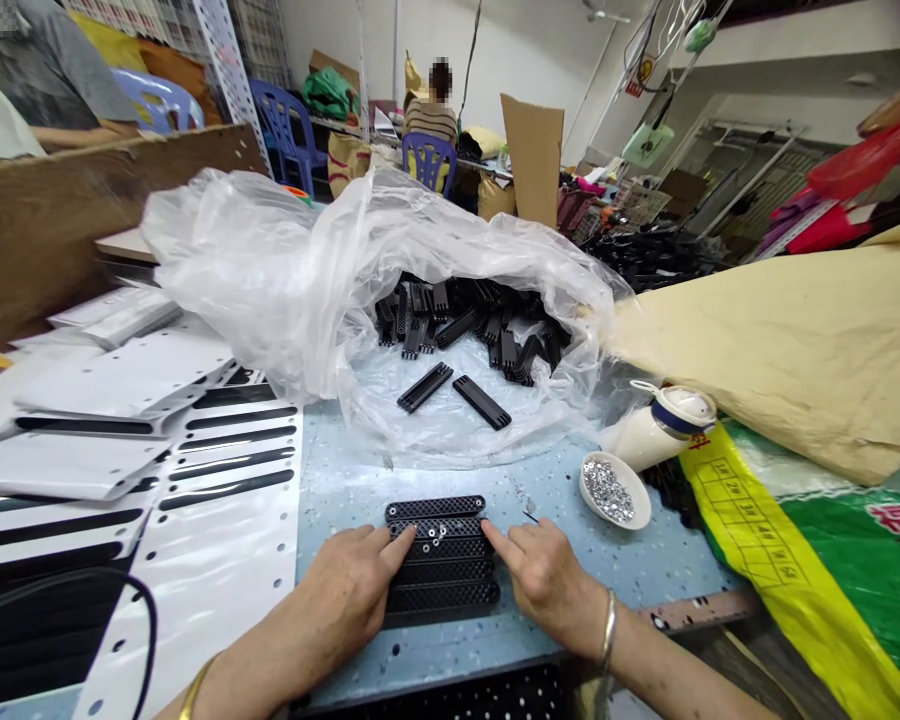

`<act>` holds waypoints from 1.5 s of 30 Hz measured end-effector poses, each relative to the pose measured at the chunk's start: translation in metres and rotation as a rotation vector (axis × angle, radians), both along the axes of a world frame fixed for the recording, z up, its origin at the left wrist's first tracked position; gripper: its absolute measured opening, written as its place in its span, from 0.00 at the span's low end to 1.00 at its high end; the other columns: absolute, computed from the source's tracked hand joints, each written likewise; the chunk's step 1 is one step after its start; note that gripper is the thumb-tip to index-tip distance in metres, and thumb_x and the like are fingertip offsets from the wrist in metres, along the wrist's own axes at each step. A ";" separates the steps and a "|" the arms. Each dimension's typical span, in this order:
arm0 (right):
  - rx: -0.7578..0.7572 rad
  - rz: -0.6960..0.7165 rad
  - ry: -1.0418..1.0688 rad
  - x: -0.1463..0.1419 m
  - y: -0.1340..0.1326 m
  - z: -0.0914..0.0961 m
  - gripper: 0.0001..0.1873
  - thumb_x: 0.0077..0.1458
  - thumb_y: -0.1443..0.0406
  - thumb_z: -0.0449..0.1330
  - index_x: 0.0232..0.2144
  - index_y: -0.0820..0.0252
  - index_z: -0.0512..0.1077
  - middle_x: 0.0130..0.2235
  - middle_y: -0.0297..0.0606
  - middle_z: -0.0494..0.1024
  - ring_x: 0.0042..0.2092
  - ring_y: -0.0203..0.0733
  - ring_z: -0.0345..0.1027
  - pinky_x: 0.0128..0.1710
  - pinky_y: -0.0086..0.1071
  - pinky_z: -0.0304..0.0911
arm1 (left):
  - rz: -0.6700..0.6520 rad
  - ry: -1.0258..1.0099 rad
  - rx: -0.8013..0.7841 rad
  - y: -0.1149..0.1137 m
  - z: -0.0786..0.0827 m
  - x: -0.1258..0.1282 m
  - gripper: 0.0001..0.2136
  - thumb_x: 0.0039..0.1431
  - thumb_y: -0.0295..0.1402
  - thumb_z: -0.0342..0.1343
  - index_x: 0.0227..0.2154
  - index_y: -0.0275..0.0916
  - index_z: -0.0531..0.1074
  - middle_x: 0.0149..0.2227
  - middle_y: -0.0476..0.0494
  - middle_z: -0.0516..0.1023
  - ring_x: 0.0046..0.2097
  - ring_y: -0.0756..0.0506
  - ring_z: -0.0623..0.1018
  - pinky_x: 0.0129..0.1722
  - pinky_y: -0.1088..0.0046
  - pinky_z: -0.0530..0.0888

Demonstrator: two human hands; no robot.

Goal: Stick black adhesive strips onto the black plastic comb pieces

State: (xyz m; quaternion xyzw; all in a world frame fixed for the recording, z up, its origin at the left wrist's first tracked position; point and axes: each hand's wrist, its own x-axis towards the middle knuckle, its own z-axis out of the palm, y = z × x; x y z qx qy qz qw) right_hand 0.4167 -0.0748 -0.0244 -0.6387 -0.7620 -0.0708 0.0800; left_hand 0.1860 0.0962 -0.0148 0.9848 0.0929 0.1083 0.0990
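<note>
Several black textured plastic strips (441,570) lie side by side on the blue speckled table in front of me. Small silvery rings (436,540) rest loose on the second strip from the top. My left hand (356,570) touches that strip's left end with its outstretched index finger, the thumb close by. At its right end, my right hand (547,575) points with a straight index finger while the other fingers are curled. A thin dark tip (529,517) sticks out by the right thumb; what it belongs to is hidden. The top strip has a ring at each end.
A white bowl (596,497) of small metal pieces stands at right, beside a cream lidded bottle (649,430). Behind, a clear plastic bag (270,260) lies open with many black strips. White perforated sheets (225,510) and a black cable (152,620) are at left. Two people sit farther back.
</note>
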 end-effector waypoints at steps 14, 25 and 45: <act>0.021 0.028 0.128 -0.002 -0.002 -0.003 0.29 0.49 0.80 0.47 0.55 0.76 0.66 0.28 0.41 0.74 0.28 0.43 0.65 0.28 0.37 0.57 | 0.060 0.176 0.134 0.008 0.000 -0.021 0.29 0.48 0.14 0.47 0.54 0.36 0.66 0.31 0.44 0.75 0.32 0.42 0.73 0.32 0.64 0.74; 0.044 0.048 0.166 -0.003 0.000 -0.001 0.29 0.48 0.80 0.46 0.53 0.76 0.67 0.28 0.42 0.74 0.28 0.44 0.66 0.28 0.37 0.59 | 0.037 0.202 -0.046 0.014 0.018 -0.016 0.25 0.46 0.14 0.46 0.47 0.38 0.70 0.31 0.44 0.75 0.32 0.42 0.74 0.33 0.65 0.75; 0.099 0.055 0.170 -0.003 0.003 0.002 0.27 0.50 0.80 0.45 0.53 0.74 0.65 0.26 0.39 0.74 0.26 0.42 0.65 0.26 0.35 0.58 | -0.063 0.034 -0.211 0.026 0.007 -0.016 0.27 0.51 0.17 0.46 0.53 0.41 0.68 0.39 0.42 0.80 0.38 0.43 0.78 0.38 0.64 0.76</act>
